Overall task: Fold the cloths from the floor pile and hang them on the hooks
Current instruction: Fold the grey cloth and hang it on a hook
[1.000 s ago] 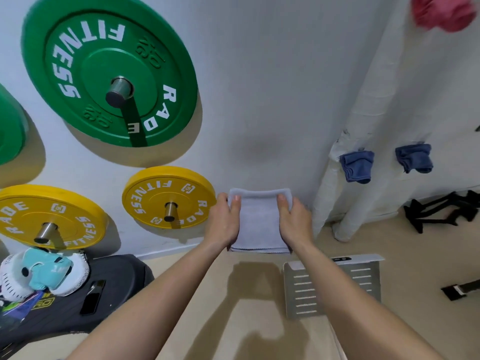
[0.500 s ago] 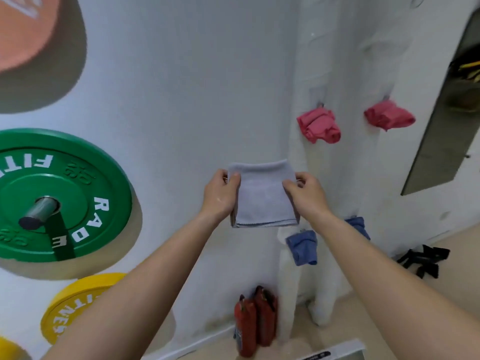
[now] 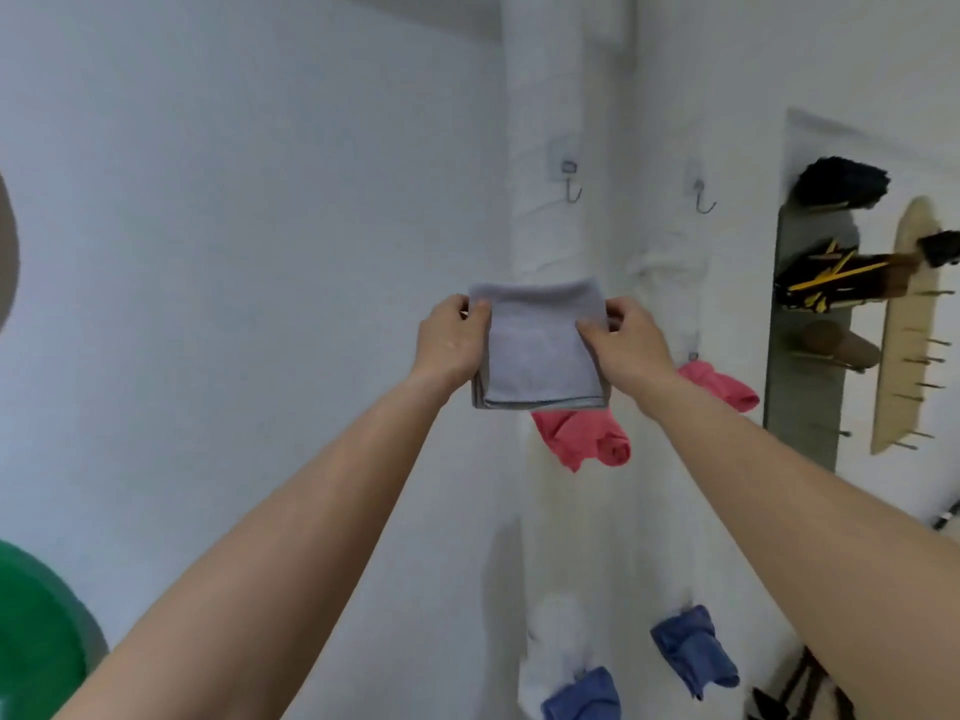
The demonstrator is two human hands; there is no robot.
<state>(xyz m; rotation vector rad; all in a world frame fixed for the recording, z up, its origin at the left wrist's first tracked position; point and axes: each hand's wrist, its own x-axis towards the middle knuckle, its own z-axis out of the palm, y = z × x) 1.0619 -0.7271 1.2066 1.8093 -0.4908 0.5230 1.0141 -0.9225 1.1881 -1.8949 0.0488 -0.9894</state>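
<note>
I hold a folded grey cloth (image 3: 537,350) upright in front of the white wall. My left hand (image 3: 451,345) pinches its left edge and my right hand (image 3: 626,345) pinches its right edge. Above the cloth two bare metal hooks stick out of the wall, a left hook (image 3: 571,187) and a right hook (image 3: 704,200). Below the cloth hang two pink cloths, one (image 3: 584,439) partly hidden behind the grey cloth and one (image 3: 719,387) beside my right wrist. Lower down hang two blue cloths, a left one (image 3: 584,696) and a right one (image 3: 693,646).
A white wrapped pipe (image 3: 550,122) runs up the wall corner. A mirror (image 3: 810,324) and a wooden peg board (image 3: 904,324) hang on the right wall. The edge of a green weight plate (image 3: 36,636) shows at the lower left.
The view has tilted up the wall, from the floor and weight plates to the upper hooks. Both hands have lifted the folded grey cloth higher, above the pink cloths.
</note>
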